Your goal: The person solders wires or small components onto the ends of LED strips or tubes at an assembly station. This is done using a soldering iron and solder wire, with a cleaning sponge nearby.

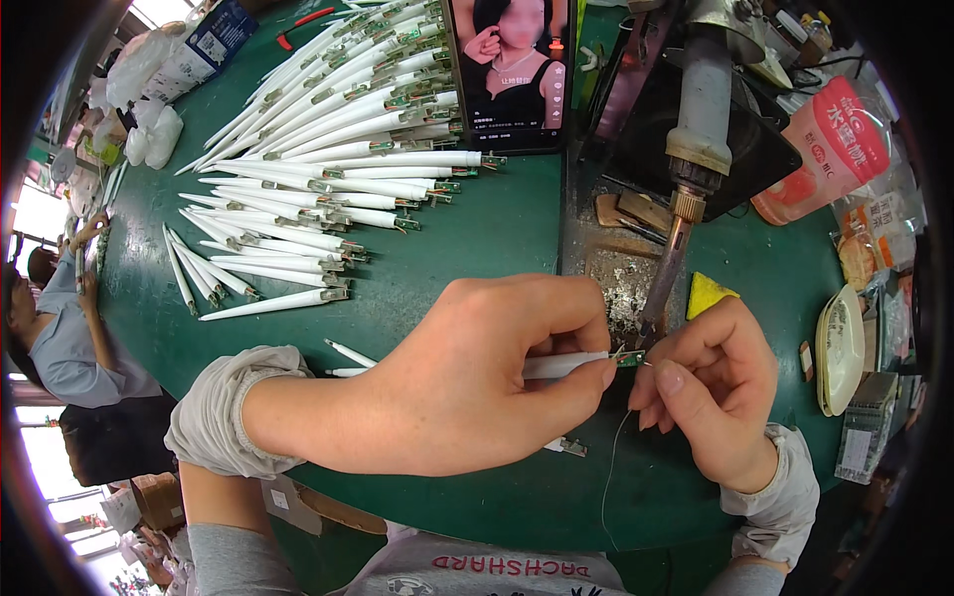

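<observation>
My left hand (467, 368) is closed in a pinch round a white stylus pen (555, 367), held level with its open end to the right. A small green circuit board (630, 360) with thin wires shows at that end. Just right of it my right hand (723, 387) pinches a thin solder wire (607, 477), whose slack curves down in front of the table edge. Above the board a soldering iron (700, 129) points down in a stand, its dark tip close to the board; I cannot tell whether they touch. Other pens (350, 354) lie partly under my left hand.
Many white stylus pens (288, 189) lie fanned on the green table (149, 248). A phone (512, 74) stands behind them. Right of the iron are a yellow sponge (709, 293), a pink pouch (830, 149) and a pale dish (842, 353). A person (79, 338) sits at far left.
</observation>
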A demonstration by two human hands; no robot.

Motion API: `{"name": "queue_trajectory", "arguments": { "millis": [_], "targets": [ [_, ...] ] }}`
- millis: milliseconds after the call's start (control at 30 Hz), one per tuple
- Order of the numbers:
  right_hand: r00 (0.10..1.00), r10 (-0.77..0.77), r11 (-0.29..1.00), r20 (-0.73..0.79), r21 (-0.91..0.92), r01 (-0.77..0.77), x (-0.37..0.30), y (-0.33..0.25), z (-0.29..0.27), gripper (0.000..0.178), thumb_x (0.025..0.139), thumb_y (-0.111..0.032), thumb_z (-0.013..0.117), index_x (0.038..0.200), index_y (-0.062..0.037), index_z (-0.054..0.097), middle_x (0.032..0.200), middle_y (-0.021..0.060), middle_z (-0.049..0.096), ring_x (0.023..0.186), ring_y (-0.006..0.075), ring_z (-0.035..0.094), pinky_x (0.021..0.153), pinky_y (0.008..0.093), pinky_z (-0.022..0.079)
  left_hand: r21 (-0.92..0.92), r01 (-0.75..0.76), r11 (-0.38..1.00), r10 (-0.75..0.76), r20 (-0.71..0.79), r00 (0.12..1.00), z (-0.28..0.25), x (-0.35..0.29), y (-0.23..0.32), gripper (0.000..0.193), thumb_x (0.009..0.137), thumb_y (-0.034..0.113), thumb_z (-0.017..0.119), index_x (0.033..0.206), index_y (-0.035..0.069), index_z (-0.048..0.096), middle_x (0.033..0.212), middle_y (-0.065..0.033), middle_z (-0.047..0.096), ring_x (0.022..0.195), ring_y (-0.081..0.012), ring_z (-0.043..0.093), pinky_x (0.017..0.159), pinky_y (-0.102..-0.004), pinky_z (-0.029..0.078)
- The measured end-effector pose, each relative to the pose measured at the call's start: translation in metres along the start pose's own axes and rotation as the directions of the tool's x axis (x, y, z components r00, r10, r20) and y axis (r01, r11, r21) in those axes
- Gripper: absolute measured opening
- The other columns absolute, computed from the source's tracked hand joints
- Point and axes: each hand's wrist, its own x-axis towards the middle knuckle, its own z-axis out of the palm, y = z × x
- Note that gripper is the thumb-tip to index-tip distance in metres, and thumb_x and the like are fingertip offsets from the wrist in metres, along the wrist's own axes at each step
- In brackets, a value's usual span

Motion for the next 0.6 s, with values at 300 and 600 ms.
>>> {"name": "queue_trajectory", "arguments": {
  "millis": [300,600],
  "targets": [
    [0.993,-0.064,0.994,-0.103,-0.095,0.054,0.0016,0.0005,0.0066,0.014,0.084,0.004,0.062,0.088,0.0025,0.049,0.077,0.0099,0.064,0.064,0.0074,0.061,0.054,0.0180,0.048,-0.085,0.106,0.991,-0.104,0.026,0.994,-0.0063,0.0036,0.0063,0.008,0.086,0.005,0.064,0.088,0.000,0.059,0.083,-0.0007,0.057,0.076,-0.0040,0.052,0.060,-0.0188,0.041],
    [0.988,-0.136,0.986,-0.074,-0.105,0.128,0.0020,0.0039,0.0067,0.016,0.085,0.005,0.060,0.092,0.0029,0.047,0.081,0.0120,0.063,0.069,0.0096,0.062,0.055,0.0186,0.049,-0.154,0.080,0.985,-0.077,0.025,0.997,-0.0059,0.0019,0.0067,0.006,0.086,0.003,0.062,0.088,-0.001,0.058,0.083,-0.0010,0.056,0.075,-0.0038,0.052,0.061,-0.0183,0.041]
  ]
}}
